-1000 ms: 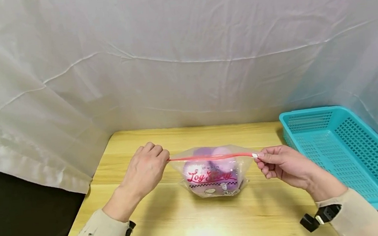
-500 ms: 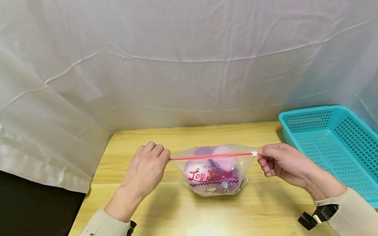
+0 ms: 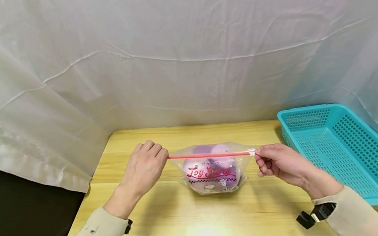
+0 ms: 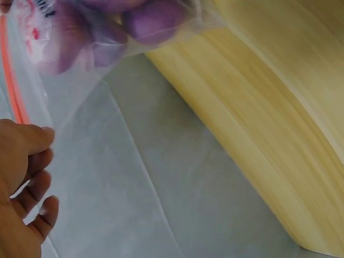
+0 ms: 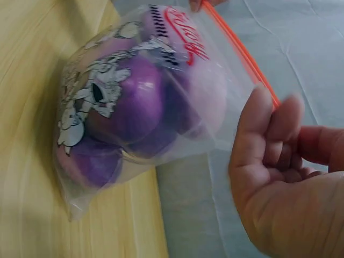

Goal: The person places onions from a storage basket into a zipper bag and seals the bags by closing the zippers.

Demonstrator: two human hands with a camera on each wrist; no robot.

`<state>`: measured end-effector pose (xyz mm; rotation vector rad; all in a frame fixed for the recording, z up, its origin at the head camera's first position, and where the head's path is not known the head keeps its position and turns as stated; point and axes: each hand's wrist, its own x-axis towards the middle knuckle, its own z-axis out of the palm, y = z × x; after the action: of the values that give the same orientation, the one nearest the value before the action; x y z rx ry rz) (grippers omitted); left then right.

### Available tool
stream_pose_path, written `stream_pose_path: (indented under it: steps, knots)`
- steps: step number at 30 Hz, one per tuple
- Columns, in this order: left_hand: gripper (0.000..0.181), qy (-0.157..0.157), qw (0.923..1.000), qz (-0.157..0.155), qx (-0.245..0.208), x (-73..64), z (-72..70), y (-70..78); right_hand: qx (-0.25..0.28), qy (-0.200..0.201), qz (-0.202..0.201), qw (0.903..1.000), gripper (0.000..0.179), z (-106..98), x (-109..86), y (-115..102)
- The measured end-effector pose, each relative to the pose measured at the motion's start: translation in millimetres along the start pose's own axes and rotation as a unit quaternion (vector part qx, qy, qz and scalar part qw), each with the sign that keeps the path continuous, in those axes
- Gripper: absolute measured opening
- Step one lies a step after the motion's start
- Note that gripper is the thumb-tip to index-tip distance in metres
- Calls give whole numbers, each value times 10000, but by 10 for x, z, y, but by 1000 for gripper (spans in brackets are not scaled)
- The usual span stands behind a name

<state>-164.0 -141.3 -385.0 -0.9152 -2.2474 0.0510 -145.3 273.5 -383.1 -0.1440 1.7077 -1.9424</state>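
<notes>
A clear zip bag with red lettering and a red-orange zip strip stands upright at the middle of the table. Several purple and pale-lilac round things fill it; their exact kind is blurred by the plastic. My left hand pinches the left end of the strip. At the other end, my right hand pinches the strip's corner right beside a white slider. Between the hands the strip is stretched nearly straight. In the left wrist view, the left hand's lower fingers are loosely bent beneath the strip.
A turquoise perforated basket stands at the table's right side, close behind the right forearm. Pale cloth hangs along the back. The wooden table ends at the left beside a dark area.
Both hands keep their grip on the zip strip. The strip has straightened slightly, and hands and bag sit a little higher in the view. The white slider stays beside the right fingers.
</notes>
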Motion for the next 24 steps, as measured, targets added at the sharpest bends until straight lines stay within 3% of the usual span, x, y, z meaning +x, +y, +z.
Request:
stream_pose_path:
  steps: [9,15,18,20,22,24]
  knots:
    - [11,8,9998,135,144,-50,96,-15,-182,180,55,9997,23,19,7,46]
    - [11,-29,10000,-5,-6,-49,120,-14,-397,203,-25,9990,23,19,15,54]
    - [13,-237,9988,-371,-197,-52,74,17,-515,199,-73,9984,23,21,19,55]
    - [18,-440,9952,-797,-364,-56,6,64,-548,224,-77,9982,23,21,31,56]
    - [24,-724,9859,-1372,-635,-39,-98,133,-579,260,-63,9980,23,21,40,57]
    - [26,-1025,9675,-2042,-1080,13,-225,211,-607,294,-46,9977,23,18,44,61]
